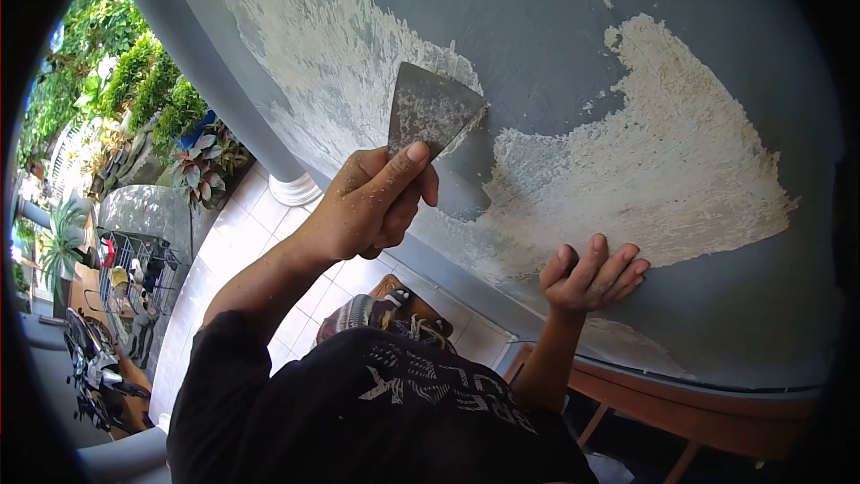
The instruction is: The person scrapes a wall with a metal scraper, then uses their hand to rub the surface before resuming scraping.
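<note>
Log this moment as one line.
left hand: holds scraper | right hand: by wall, contact unclear | wall: grey, pale patches

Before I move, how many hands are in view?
2. The left hand grips the scraper near picture centre; the right hand is farther right and lower, at the bottom edge of a pale patch on the wall. No others show.

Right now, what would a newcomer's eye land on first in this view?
Probably the flat, triangular grey metal scraper, gripped in the left hand near the centre. Behind it, rough cream-white patches spread across the grey painted wall. Bright green foliage stands out at upper left.
</note>
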Demonstrator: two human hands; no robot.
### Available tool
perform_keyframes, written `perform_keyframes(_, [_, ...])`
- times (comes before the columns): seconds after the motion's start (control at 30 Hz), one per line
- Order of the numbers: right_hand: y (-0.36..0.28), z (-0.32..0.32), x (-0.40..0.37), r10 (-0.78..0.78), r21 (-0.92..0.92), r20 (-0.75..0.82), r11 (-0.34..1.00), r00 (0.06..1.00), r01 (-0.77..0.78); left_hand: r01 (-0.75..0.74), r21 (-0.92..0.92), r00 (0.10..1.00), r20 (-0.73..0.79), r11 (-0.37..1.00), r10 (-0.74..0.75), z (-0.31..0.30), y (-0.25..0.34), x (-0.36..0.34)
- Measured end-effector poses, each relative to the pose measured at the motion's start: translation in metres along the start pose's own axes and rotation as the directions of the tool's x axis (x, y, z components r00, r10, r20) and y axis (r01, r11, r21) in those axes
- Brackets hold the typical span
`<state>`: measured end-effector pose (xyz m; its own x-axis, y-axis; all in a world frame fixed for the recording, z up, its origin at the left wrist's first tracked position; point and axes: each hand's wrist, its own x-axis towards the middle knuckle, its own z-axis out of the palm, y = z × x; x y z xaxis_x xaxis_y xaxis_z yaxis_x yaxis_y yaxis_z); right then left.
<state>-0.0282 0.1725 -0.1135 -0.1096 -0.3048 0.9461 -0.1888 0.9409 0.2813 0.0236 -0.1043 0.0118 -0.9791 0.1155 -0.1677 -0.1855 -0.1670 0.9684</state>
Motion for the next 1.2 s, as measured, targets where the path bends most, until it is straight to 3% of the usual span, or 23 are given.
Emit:
perform_keyframes(0.13, [0.003, -0.002, 0.0, -0.01, -0.001, 0.001, 1.0, 1.0, 0.01, 0.034, -0.009, 0.997, -0.063, 0.999, -0.034, -0.008, -0.005, -0.005])
perform_keyframes(0.23, [0.001, 0.002, 0.001, -0.006, 0.003, -0.008, 1.0, 1.0, 0.006, 0.006, 0.054, 1.0, -0.011, 0.999, -0.005, 0.003, 0.01, -0.003])
perform_keyframes(0.37, [0.003, -0.001, 0.001, -0.016, 0.005, -0.001, 1.0, 1.0, 0.016, -0.074, 0.008, 0.997, 0.038, 0.997, 0.074, 0.01, 0.009, 0.005])
perform_keyframes(0.57, [0.002, 0.0, 0.002, -0.014, 0.006, -0.01, 1.0, 1.0, 0.014, 0.063, -0.03, 0.998, 0.003, 0.998, -0.063, 0.006, 0.006, -0.004])
perform_keyframes(0.6, [0.001, -0.002, 0.002, -0.025, -0.001, -0.006, 1.0, 1.0, 0.025, 0.059, -0.108, 0.998, 0.03, 0.992, -0.056, 0.007, 0.001, -0.002])
perform_keyframes(0.7, [0.001, -0.001, 0.003, -0.029, -0.007, -0.006, 1.0, 1.0, 0.029, 0.008, -0.113, 0.999, 0.054, 0.994, -0.002, 0.003, -0.003, -0.002])
perform_keyframes(0.83, [0.001, -0.001, 0.0, -0.003, 0.006, -0.001, 1.0, 1.0, 0.003, -0.001, 0.0, 1.0, 0.0, 1.0, 0.001, -0.001, -0.013, -0.003])
perform_keyframes(1.03, [0.001, 0.0, 0.001, -0.012, 0.01, 0.005, 1.0, 1.0, 0.012, -0.072, -0.003, 0.996, 0.056, 0.997, 0.072, 0.006, -0.013, 0.004])
perform_keyframes(1.13, [0.002, -0.001, -0.001, -0.014, 0.004, 0.008, 1.0, 1.0, 0.014, 0.016, -0.073, 0.999, 0.045, 0.997, -0.013, 0.005, -0.015, 0.003])
perform_keyframes(1.2, [0.003, 0.0, -0.001, -0.013, 0.002, 0.004, 1.0, 1.0, 0.013, -0.003, -0.051, 0.999, 0.043, 0.999, 0.005, 0.006, -0.012, 0.002])
